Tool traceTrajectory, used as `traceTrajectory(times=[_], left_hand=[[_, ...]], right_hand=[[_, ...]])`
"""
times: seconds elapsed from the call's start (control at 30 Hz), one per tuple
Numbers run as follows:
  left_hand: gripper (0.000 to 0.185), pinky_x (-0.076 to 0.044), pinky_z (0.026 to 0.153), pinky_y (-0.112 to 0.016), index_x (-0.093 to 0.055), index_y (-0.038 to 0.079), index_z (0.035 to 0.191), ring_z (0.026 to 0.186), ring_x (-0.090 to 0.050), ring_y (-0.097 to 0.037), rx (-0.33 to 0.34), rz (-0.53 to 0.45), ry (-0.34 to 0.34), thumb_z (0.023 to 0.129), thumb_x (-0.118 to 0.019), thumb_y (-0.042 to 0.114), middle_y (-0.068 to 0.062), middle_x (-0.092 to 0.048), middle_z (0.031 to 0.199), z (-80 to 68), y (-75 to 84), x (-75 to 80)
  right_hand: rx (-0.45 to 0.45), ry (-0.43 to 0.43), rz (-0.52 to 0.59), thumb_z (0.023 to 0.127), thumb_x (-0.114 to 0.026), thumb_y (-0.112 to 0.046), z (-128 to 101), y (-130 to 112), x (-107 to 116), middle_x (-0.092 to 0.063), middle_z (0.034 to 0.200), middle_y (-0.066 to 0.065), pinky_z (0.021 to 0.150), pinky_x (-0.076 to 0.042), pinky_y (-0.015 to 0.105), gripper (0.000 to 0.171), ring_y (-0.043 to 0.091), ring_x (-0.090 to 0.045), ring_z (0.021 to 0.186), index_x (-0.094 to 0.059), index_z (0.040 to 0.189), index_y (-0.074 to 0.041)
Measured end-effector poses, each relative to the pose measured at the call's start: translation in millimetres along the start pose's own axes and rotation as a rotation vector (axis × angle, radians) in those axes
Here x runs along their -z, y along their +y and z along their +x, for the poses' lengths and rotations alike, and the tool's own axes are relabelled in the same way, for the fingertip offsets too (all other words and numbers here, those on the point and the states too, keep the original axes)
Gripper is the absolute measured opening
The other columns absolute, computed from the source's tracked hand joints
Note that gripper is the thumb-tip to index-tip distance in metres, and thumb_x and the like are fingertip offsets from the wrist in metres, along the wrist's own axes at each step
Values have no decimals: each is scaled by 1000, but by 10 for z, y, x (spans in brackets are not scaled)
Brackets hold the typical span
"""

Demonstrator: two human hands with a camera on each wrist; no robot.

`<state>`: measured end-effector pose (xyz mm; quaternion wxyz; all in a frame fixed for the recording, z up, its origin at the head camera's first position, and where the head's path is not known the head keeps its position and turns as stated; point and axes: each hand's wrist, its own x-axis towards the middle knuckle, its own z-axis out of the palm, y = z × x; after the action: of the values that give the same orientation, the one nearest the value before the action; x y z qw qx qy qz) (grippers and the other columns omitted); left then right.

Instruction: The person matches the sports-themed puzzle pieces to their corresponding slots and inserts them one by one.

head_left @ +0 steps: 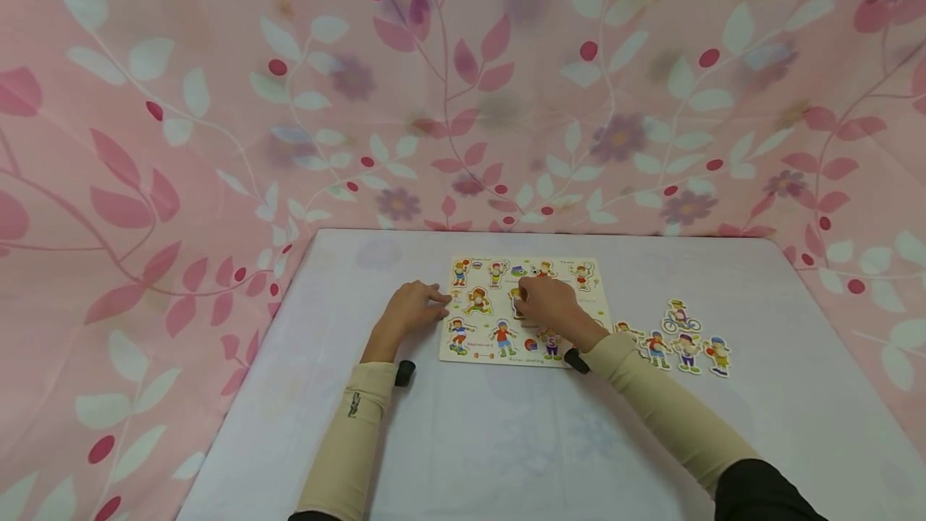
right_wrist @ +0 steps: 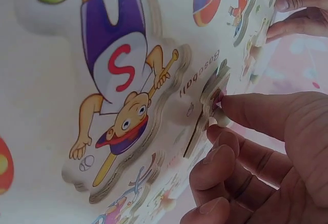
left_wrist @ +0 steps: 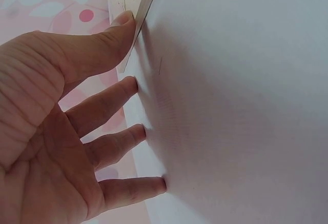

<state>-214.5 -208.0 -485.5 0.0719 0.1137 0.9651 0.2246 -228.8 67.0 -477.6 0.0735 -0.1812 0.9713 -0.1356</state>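
Note:
A pale puzzle board (head_left: 499,304) printed with sports words lies on the table, with several cartoon figure pieces in its recesses. My left hand (head_left: 411,310) is at its left edge; in the left wrist view the thumb (left_wrist: 123,21) rests on the edge and three spread fingers touch the cloth. Over the middle of the board, my right hand (head_left: 553,308) pinches a figure piece (head_left: 515,304) between thumb and index finger. That piece is largely hidden by the fingers. Close by in the right wrist view is a baseball player piece (right_wrist: 123,65) in its recess.
Right of the board lie several loose pieces, among them a cyclist (head_left: 680,317) and a figure in yellow (head_left: 719,356); one is partly behind the right sleeve (head_left: 658,392). Black wrist cameras (head_left: 405,374) hang under both wrists. A floral curtain (head_left: 448,103) stands behind the white-covered table (head_left: 506,441).

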Motion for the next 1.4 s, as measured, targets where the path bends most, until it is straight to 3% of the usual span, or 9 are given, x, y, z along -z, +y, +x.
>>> traceTrajectory(times=[0.6, 0.97, 1.4], left_hand=[[30, -36, 109, -47, -75, 16, 114, 127, -52, -35, -23, -1, 9, 85, -78, 23, -11, -62, 131, -3, 9, -34], [30, -37, 108, -47, -75, 17, 115, 127, -52, -36, -8, 19, 4, 85, -77, 23, -11, -61, 133, -3, 2, -23], [30, -34, 110, -47, -75, 17, 115, 129, -50, -36, 4, 23, 7, 86, -77, 23, -11, -60, 134, 4, -5, -31]], right_hand=[[-15, -13, -6, 93, -65, -26, -37, -45, -26, -53, 66, 1, 49, -36, 32, 23, 18, -50, 58, -54, 77, -13], [-4, 14, 52, 93, -67, -31, -160, 29, 60, -60, 72, 0, 50, -35, 30, 20, 17, -48, 58, -63, 97, -12], [2, 77, 99, 93, -68, -28, -457, 299, 200, -58, 70, -4, 46, -36, 28, 18, 13, -48, 56, -65, 100, -12]])
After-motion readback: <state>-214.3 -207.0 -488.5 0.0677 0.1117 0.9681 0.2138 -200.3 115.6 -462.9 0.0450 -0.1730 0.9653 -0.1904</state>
